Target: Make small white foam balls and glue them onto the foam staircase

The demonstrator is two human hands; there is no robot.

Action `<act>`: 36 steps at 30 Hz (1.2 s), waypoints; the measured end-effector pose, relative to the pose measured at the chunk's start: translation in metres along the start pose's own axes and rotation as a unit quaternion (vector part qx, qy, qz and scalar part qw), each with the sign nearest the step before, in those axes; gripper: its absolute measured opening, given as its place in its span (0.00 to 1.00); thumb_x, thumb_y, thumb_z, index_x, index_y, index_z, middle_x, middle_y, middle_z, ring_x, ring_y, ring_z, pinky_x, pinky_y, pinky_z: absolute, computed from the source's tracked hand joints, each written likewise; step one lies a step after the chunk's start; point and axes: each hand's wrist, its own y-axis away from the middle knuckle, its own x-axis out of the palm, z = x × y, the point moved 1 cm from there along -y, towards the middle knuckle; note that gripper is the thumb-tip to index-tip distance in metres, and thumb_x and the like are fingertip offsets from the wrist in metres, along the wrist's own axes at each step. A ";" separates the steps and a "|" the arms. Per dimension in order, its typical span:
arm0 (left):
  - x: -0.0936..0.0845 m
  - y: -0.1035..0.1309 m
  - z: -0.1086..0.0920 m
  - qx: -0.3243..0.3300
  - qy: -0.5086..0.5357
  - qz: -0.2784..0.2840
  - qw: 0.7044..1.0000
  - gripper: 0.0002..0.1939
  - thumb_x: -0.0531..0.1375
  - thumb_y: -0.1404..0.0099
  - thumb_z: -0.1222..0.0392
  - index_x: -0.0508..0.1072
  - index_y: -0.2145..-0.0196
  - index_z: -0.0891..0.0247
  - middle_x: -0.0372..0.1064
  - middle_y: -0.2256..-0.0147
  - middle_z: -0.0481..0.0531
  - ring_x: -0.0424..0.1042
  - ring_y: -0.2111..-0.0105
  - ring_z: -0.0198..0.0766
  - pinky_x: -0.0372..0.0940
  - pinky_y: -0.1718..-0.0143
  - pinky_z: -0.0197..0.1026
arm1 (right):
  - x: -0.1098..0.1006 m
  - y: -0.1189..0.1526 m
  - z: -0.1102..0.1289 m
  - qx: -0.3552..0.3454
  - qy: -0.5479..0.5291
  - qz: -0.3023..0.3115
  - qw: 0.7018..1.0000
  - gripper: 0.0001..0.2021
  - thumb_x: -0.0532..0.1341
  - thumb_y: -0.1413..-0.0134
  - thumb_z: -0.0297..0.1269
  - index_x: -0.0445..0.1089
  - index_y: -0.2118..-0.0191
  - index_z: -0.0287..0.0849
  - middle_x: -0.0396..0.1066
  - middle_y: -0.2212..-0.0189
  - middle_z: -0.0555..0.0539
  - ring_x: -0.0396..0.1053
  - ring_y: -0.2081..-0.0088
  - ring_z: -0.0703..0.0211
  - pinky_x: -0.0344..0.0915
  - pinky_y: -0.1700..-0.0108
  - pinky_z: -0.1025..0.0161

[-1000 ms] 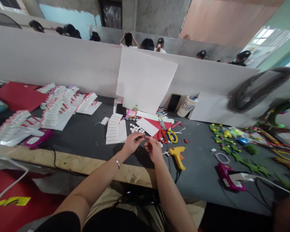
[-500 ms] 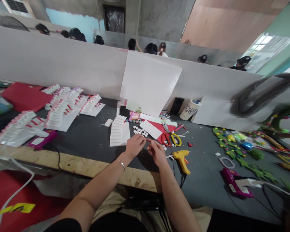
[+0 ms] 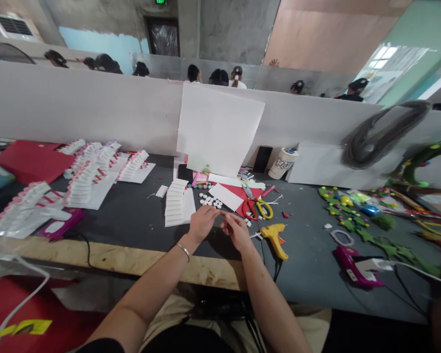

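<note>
White discs (image 3: 210, 201) are clustered at 12 o'clock from L hand (image 3: 203, 223) & R hand (image 3: 237, 231); scissors (image 3: 255, 199) are laid at 2, yellow glue gun (image 3: 275, 238) at 4, stepped white card (image 3: 174, 203) at 9–10. Bare grey tabletop (image 3: 128, 233) is left past card, approx. 9; wooden edge (image 3: 206, 270) is met at 6. Vs. 0.5 s ago, exit sign (image 3: 160, 2) is now shown at 12; hand pose approx. same: fingertips brought nearly together, gaps narrow; whether anything's pinched can't be told.
</note>
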 end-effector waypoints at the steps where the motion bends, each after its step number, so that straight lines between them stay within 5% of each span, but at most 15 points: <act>1: 0.000 0.000 -0.001 0.002 -0.017 0.003 1.000 0.12 0.53 0.28 0.60 0.76 0.64 0.60 0.75 0.65 0.53 0.73 0.62 0.38 0.69 0.62 0.39 | 0.000 0.000 0.000 -0.004 0.007 -0.001 1.000 0.25 0.68 0.58 0.57 0.77 0.62 0.39 0.70 0.82 0.50 0.57 0.83 0.68 0.48 0.81 0.68; 6: -0.001 0.001 -0.003 0.007 -0.061 0.018 0.998 0.11 0.54 0.30 0.63 0.76 0.64 0.60 0.75 0.64 0.54 0.72 0.60 0.40 0.67 0.63 0.39 | 0.001 0.000 0.001 -0.038 0.050 -0.006 0.998 0.23 0.68 0.58 0.56 0.78 0.61 0.41 0.70 0.82 0.52 0.58 0.82 0.67 0.50 0.80 0.67; 13: -0.004 -0.001 0.000 -0.077 0.009 -0.008 0.997 0.12 0.52 0.28 0.57 0.74 0.64 0.60 0.73 0.65 0.52 0.72 0.63 0.36 0.66 0.63 0.37 | -0.002 0.000 0.004 -0.061 0.079 -0.024 0.995 0.21 0.66 0.54 0.54 0.78 0.60 0.42 0.70 0.82 0.52 0.60 0.80 0.65 0.53 0.79 0.67; 21: 0.000 -0.001 -0.001 -0.007 0.019 0.014 1.000 0.11 0.54 0.29 0.57 0.76 0.60 0.59 0.74 0.61 0.54 0.73 0.58 0.40 0.69 0.57 0.40 | 0.001 -0.001 0.005 -0.052 0.074 -0.018 0.996 0.20 0.67 0.57 0.52 0.79 0.61 0.43 0.70 0.83 0.52 0.60 0.81 0.65 0.53 0.79 0.66; 30: -0.003 -0.006 0.002 -0.127 0.015 0.020 0.992 0.07 0.55 0.30 0.62 0.73 0.64 0.60 0.72 0.63 0.51 0.72 0.62 0.37 0.67 0.62 0.37 | -0.001 0.000 0.006 -0.050 0.072 -0.013 0.996 0.22 0.66 0.55 0.55 0.79 0.60 0.43 0.71 0.82 0.52 0.61 0.80 0.65 0.54 0.79 0.67; 36: -0.001 -0.004 0.001 -0.072 0.062 0.019 0.995 0.08 0.55 0.30 0.58 0.73 0.62 0.60 0.72 0.62 0.52 0.72 0.60 0.38 0.68 0.60 0.39 | 0.000 -0.001 0.005 -0.059 0.062 -0.011 0.996 0.22 0.66 0.55 0.55 0.79 0.60 0.42 0.71 0.82 0.51 0.62 0.80 0.65 0.55 0.79 0.67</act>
